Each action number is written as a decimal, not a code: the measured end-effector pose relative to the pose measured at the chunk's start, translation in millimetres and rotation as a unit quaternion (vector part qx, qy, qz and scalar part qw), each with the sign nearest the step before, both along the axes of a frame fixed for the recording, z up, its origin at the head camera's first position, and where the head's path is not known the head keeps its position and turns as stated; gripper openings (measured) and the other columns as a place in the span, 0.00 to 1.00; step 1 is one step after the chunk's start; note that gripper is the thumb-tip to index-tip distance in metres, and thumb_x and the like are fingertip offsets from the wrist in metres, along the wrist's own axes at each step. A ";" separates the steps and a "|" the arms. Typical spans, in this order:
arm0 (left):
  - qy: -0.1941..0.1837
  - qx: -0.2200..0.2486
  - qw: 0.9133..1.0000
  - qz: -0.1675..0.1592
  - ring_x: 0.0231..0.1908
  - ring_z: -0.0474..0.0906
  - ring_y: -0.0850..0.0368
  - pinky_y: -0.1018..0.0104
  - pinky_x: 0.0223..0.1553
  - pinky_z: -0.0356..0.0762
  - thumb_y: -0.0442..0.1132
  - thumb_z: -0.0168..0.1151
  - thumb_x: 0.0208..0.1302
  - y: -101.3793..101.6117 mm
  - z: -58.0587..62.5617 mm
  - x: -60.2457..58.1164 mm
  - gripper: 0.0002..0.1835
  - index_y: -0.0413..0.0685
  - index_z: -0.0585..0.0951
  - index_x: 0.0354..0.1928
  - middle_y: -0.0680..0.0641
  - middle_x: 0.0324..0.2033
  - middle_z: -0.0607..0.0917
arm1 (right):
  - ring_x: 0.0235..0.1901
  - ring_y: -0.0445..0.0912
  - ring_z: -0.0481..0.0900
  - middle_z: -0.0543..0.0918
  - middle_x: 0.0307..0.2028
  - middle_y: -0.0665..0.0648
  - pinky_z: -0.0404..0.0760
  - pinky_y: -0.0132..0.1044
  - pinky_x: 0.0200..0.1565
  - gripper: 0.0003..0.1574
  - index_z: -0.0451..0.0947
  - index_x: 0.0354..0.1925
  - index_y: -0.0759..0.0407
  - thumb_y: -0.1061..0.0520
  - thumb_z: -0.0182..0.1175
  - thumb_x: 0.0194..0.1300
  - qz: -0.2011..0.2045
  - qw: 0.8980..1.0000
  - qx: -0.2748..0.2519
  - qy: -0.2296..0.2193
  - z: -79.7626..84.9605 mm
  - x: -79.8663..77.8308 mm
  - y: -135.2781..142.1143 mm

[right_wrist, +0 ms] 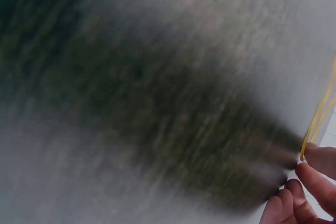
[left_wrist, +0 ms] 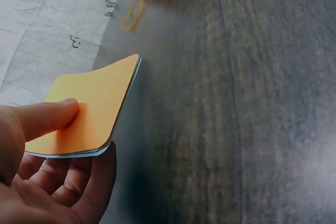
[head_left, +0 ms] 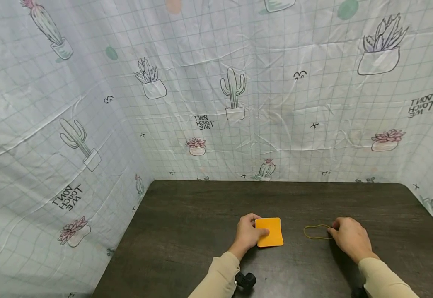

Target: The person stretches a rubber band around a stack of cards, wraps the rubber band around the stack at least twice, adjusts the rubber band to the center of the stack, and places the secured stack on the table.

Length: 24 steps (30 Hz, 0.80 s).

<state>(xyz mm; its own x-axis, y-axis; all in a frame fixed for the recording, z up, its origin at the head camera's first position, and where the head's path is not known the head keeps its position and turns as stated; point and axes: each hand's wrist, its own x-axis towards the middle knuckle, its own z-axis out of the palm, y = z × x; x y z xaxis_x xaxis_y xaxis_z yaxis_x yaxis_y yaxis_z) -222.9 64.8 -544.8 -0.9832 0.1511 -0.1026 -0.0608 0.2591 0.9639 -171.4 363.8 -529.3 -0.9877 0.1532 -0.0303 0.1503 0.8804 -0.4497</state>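
My left hand [head_left: 247,232] grips a thin stack of square orange cards [head_left: 270,231] with rounded corners. In the left wrist view the thumb lies across the top card and the fingers [left_wrist: 73,179] are underneath; pale blue edges show below the orange face. Off to the right, my right hand [head_left: 351,238] pinches one end of a thin yellow rubber band [head_left: 315,238] between thumb and fingertips. The band hangs out as a slack loop toward the cards, apart from them. At the right wrist view's edge, the fingertips [right_wrist: 317,177] hold the band [right_wrist: 316,116].
Both hands are over a dark wood-grained table [head_left: 186,219]. A pale gridded cloth [head_left: 276,136] printed with potted cacti hangs behind the table and along its sides. A black device [head_left: 246,280] is strapped at the left wrist.
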 end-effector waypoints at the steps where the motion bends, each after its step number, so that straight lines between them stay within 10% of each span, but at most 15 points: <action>1: 0.001 -0.002 1.000 -0.001 0.30 0.84 0.57 0.60 0.32 0.86 0.22 0.76 0.48 -0.5 0.5 -0.3 0.17 0.44 0.83 0.38 0.50 0.31 0.86 | 0.27 0.54 0.78 0.81 0.30 0.63 0.77 0.52 0.29 0.13 0.81 0.35 0.69 0.57 0.66 0.65 -0.002 1.000 -0.002 -0.001 0.1 -0.5 -0.4; 24: -0.020 0.081 0.996 -0.038 0.33 0.85 0.54 0.57 0.36 0.86 0.23 0.74 0.53 -3.3 31.4 6.5 0.14 0.42 0.85 0.41 0.49 0.33 0.86 | 0.23 0.47 0.75 0.80 0.27 0.58 0.75 0.45 0.24 0.09 0.81 0.35 0.67 0.61 0.62 0.68 -0.003 1.000 -0.019 -0.011 1.3 -0.2 -6.3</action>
